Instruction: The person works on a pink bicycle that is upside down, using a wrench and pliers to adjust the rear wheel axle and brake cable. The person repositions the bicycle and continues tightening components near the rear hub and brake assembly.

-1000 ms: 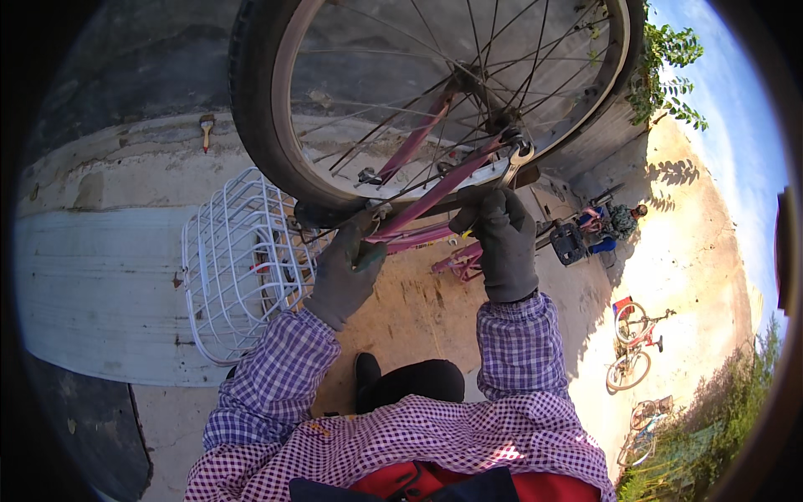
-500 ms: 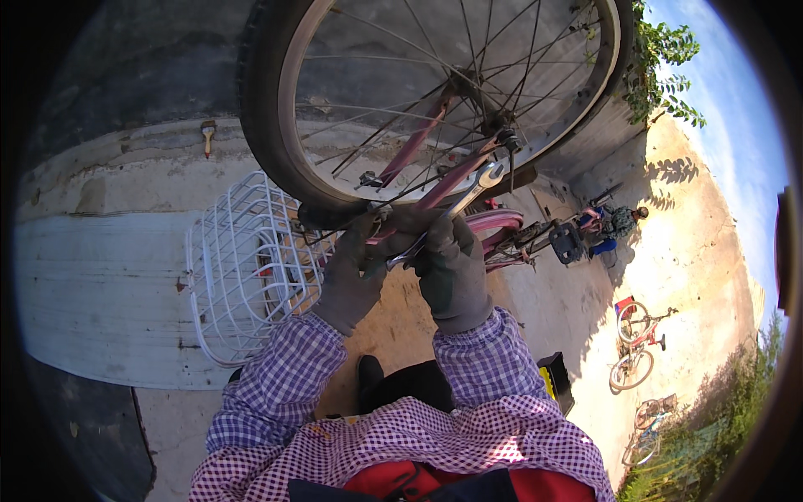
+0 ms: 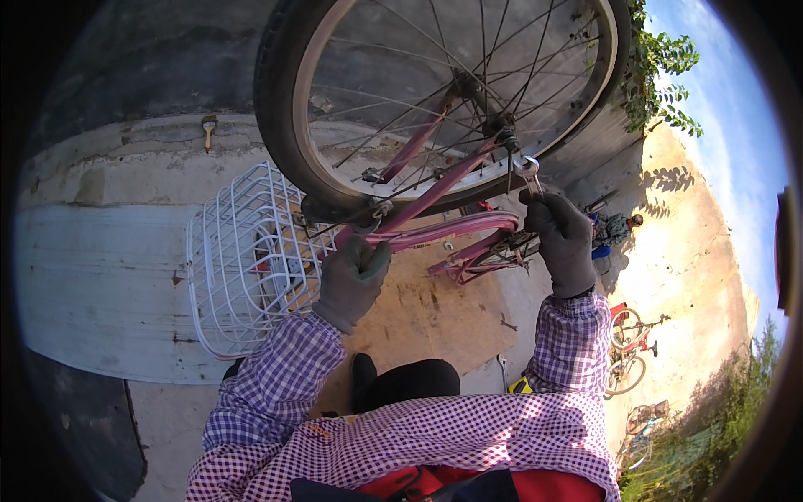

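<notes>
A raised bicycle wheel fills the top, with a pink fork running down from its hub. My left hand, in a grey glove, is curled around the lower pink frame, just below the brake fittings. My right hand, gloved too, grips a silver open-end wrench, whose jaw sits just below the axle fittings; whether it touches them I cannot tell. A white wire basket is left of my left hand, and more pink frame shows behind and between my hands.
A paintbrush lies on the left ledge. Pale sheeting and a stained board cover part of the ground. Another person is behind my right hand. Two bicycles stand farther right, near plants.
My right hand first moved left and down beside my left hand, then right and up with the wrench held more upright. My left hand has shifted slightly downward.
</notes>
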The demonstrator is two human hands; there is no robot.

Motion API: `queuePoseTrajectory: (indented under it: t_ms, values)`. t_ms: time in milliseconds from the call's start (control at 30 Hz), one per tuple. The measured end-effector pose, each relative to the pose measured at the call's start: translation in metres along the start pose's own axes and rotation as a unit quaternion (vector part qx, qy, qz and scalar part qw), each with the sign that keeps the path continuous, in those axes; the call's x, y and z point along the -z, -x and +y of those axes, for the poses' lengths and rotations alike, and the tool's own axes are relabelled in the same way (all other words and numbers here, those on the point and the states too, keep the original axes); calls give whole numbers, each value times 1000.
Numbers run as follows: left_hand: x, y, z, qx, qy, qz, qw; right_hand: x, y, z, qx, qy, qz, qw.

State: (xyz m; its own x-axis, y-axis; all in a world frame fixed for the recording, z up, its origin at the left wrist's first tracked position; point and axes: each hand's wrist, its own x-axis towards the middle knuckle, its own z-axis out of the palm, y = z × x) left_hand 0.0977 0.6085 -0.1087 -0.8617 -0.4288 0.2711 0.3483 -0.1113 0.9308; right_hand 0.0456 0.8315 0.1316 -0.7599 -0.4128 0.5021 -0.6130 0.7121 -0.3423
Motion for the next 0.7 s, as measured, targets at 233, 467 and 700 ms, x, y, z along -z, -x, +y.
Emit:
queuePoseTrajectory:
  t_ms: [233,467,700]
  values:
    - [1,2,4,50,29,-40,998,29,-33,-18,107,156,-22,982]
    - [1,0,8,17,-2,-46,999,50,-53,-43,160,261,-33,951]
    - [3,1,8,-48,-35,-32,998,65,-69,-46,155,245,-98,952]
